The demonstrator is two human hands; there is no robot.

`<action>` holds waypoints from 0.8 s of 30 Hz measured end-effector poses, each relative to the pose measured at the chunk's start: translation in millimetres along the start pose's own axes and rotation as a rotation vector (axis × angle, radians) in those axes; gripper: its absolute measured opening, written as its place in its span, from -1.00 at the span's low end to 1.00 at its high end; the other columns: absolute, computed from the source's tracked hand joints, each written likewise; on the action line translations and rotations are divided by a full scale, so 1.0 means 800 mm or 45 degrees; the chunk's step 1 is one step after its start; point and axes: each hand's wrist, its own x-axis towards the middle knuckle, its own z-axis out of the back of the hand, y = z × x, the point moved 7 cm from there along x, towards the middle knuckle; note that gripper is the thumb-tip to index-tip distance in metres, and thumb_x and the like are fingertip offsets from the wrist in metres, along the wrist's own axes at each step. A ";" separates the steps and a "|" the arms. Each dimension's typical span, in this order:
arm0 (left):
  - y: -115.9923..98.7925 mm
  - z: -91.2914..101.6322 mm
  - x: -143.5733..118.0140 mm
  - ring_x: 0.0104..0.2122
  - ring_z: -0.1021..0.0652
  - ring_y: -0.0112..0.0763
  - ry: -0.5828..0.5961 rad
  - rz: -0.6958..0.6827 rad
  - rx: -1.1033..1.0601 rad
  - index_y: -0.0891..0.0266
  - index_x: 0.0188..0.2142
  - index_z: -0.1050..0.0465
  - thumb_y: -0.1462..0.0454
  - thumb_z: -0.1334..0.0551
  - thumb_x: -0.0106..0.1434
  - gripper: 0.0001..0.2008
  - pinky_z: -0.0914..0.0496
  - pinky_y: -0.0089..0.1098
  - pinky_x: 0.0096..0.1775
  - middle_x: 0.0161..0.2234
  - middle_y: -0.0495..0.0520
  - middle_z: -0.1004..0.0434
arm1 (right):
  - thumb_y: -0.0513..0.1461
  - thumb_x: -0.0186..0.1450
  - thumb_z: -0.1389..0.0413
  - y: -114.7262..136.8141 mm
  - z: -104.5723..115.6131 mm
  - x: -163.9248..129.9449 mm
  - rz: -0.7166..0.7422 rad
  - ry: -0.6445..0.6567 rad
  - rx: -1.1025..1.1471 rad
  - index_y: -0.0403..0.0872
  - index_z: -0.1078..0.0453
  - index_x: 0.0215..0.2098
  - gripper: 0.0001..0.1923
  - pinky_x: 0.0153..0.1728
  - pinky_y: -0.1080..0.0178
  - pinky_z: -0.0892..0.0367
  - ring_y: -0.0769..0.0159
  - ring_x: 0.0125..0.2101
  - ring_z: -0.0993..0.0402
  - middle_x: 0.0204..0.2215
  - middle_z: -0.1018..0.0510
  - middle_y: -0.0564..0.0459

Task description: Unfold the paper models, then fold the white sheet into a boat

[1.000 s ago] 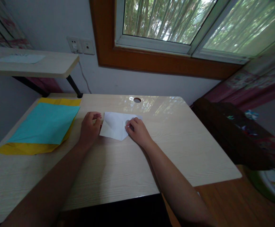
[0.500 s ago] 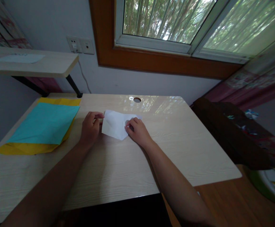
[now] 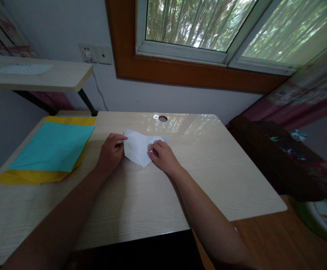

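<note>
At the centre of the frame, the white folded paper (image 3: 139,147) lies on the desk (image 3: 214,176). The left hand (image 3: 111,152) pinches its left edge; the right hand (image 3: 163,156) presses fingertips flat on its right part. Left of them lie a teal sheet (image 3: 53,148) atop a yellow sheet (image 3: 33,175); a cable hole (image 3: 162,118) sits just beyond the paper.

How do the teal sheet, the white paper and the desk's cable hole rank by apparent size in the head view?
1. teal sheet
2. white paper, partly under both hands
3. cable hole
</note>
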 end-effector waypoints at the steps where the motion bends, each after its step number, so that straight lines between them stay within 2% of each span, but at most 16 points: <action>1: -0.001 -0.002 -0.001 -0.08 -0.53 -0.29 0.018 -0.032 -0.015 0.14 -0.11 -0.49 0.44 -0.16 0.21 -0.71 -0.55 -0.29 -0.11 -0.11 0.06 -0.46 | -0.21 0.40 -0.14 0.001 0.000 0.000 0.011 0.002 0.008 -0.04 -0.48 -0.15 -0.89 -0.14 0.20 -0.26 0.21 -0.21 -0.36 -0.24 -0.45 -0.03; 7: 0.000 -0.012 -0.003 -0.09 -0.51 -0.23 0.119 -0.098 0.102 0.15 -0.06 -0.47 0.37 -0.24 0.25 -0.74 -0.49 -0.20 -0.06 -0.12 0.08 -0.49 | -0.21 0.38 -0.16 0.005 -0.004 0.000 0.083 0.038 0.049 -0.04 -0.47 -0.14 -0.89 -0.11 0.19 -0.26 0.21 -0.18 -0.37 -0.20 -0.46 -0.04; 13: 0.004 -0.031 -0.007 -0.09 -0.49 -0.18 0.332 -0.183 0.263 0.18 -0.01 -0.46 0.24 -0.26 0.32 -0.75 -0.36 -0.11 0.05 -0.09 0.11 -0.55 | -0.19 0.39 -0.17 0.010 -0.006 -0.003 0.147 0.069 0.088 -0.04 -0.47 -0.13 -0.88 -0.11 0.19 -0.26 0.21 -0.16 -0.37 -0.21 -0.46 -0.02; 19: 0.004 -0.040 -0.011 -0.08 -0.49 -0.16 0.437 -0.246 0.344 0.19 -0.01 -0.48 0.20 -0.26 0.35 -0.75 -0.33 -0.12 0.05 -0.09 0.11 -0.57 | -0.18 0.38 -0.19 0.015 -0.009 -0.004 0.194 0.104 0.117 -0.03 -0.47 -0.13 -0.87 -0.09 0.18 -0.27 0.20 -0.15 -0.36 -0.21 -0.46 -0.02; 24: 0.004 -0.046 -0.014 -0.11 -0.48 -0.14 0.495 -0.277 0.439 0.12 -0.02 -0.54 0.14 -0.31 0.33 -0.74 -0.33 -0.11 0.00 -0.11 0.08 -0.58 | -0.19 0.37 -0.20 0.021 -0.009 -0.004 0.219 0.130 0.132 -0.03 -0.47 -0.12 -0.87 -0.09 0.18 -0.28 0.20 -0.14 -0.37 -0.19 -0.47 -0.02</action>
